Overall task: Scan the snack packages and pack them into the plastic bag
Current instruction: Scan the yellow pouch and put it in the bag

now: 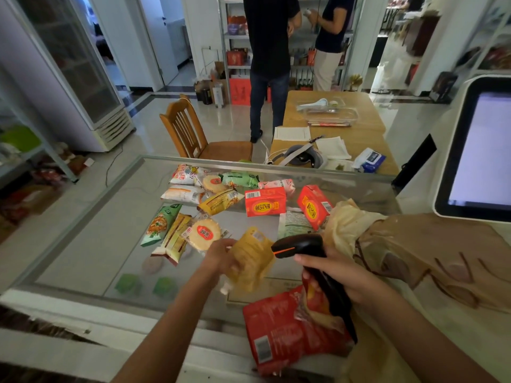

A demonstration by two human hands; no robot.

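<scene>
Left hand (221, 254) pinches soft yellow snack pouch (250, 261) above glass table (83, 244); right hand (336, 272) wraps black handheld scanner (301, 246), nose near pouch. Risk: crinkled film hides barcode, misread. Beige plastic bag (409, 244) right.

A small shop, seen from behind the till.

Snack packs (182, 193) and red cartons (265, 201) with barcodes lie spread on a glass worktop (83, 217). A yellow pack (251, 261) is held up to a black scanner (301, 246). A checkout screen (481, 150) stands at the right, above a tan plastic bag (431, 244). A tall glass-door fridge (72, 59) stands at the left. At the back, metal shelves (235, 34) carry boxed goods, and two people (269, 37) stand by them.
</scene>
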